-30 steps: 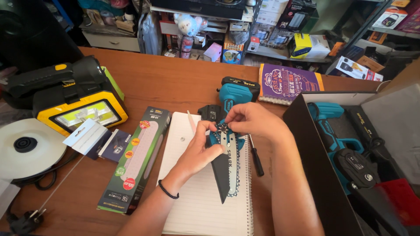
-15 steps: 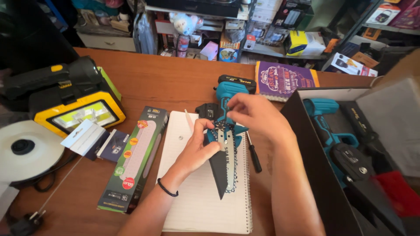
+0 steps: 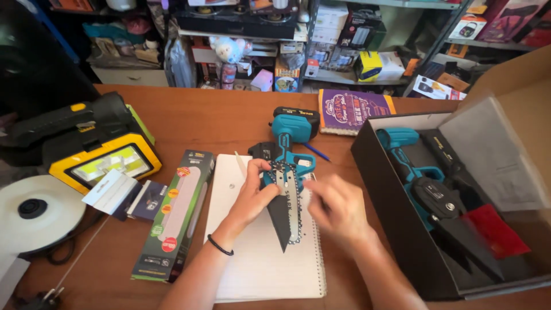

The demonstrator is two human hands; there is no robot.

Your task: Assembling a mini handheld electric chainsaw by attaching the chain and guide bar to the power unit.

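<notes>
The mini saw (image 3: pixel 285 172) is lying on the notepad (image 3: pixel 261 252), mid-worktop (image 3: pixel 195 123), bar and chain pointing toward the person. It is looking dense and rigid, with a toothed chain, so the teal body is probably the safest grip. The left hand (image 3: pixel 252 195) is curling around the bar's base, fingers closed on it. The right hand (image 3: pixel 338 209) is hovering just beside, loosely open, holding nothing.

Cluttered wooden table (image 3: pixel 218 123), notebook (image 3: pixel 258 258), box (image 3: pixel 402 229)
</notes>
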